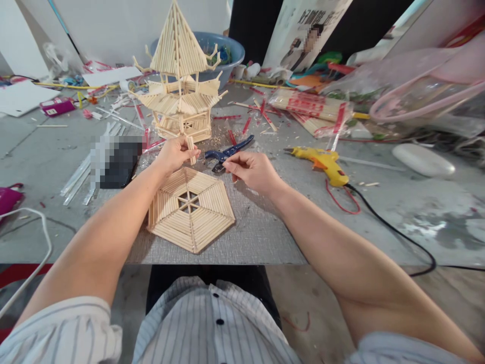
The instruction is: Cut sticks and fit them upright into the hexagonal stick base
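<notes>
My left hand (175,154) is closed on a few short wooden sticks (191,149), held upright between thumb and fingers. In front of it lies a flat hexagonal panel (212,212) of glued sticks with a small spoked opening at its centre. My right hand (250,170) is pinched shut beside the blue-handled cutters (237,147); what its fingertips hold is too small to make out. Behind my left hand stands a tiered stick pagoda (178,98) with a pointed roof and upturned eaves.
A yellow glue gun (326,164) lies to the right, its black cord running off the table's front edge. Clear glue sticks (81,169) and a dark phone (119,164) are at left. Bagged sticks (310,108), a white computer mouse (423,160) and a blue basin (237,53) stand farther back.
</notes>
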Demonstrator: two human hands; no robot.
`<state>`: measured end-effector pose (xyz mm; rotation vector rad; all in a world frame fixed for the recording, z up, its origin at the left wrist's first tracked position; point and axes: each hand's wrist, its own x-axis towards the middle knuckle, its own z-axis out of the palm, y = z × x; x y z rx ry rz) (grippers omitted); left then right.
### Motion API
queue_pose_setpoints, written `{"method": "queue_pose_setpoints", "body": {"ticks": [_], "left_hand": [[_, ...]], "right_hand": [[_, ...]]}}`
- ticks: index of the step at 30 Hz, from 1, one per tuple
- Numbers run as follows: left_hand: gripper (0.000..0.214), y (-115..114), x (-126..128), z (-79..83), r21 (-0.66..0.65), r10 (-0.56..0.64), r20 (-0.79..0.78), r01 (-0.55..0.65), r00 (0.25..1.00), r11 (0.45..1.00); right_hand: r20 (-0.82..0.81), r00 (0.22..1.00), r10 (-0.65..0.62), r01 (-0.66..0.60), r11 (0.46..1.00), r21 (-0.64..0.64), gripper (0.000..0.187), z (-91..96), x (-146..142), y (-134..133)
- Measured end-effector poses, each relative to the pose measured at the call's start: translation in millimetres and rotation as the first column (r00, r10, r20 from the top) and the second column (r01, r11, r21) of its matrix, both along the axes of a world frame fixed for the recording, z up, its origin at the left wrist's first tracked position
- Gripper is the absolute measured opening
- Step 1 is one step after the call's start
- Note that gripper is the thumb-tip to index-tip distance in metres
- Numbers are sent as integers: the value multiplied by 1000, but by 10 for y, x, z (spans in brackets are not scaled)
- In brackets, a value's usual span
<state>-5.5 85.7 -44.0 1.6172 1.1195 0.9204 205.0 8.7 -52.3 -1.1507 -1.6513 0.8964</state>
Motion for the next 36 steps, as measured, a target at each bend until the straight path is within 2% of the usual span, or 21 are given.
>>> {"method": "queue_pose_setpoints", "body": {"ticks": [9,17,36], "left_hand": [[14,100,-56,-37,90,-51,-185,69,981,994],[9,95,-40,-93,59,-48,-106,55,993,997],[7,39,-9,-44,-21,-47,-23,47,999,999]], "right_hand": [[12,1000,-5,5,1000,2,33,-1,-7,5],[31,999,-12,12,1000,2,31,-5,-10,-3],[78,997,-8,7,1000,13,29,-34,9,14]]}}
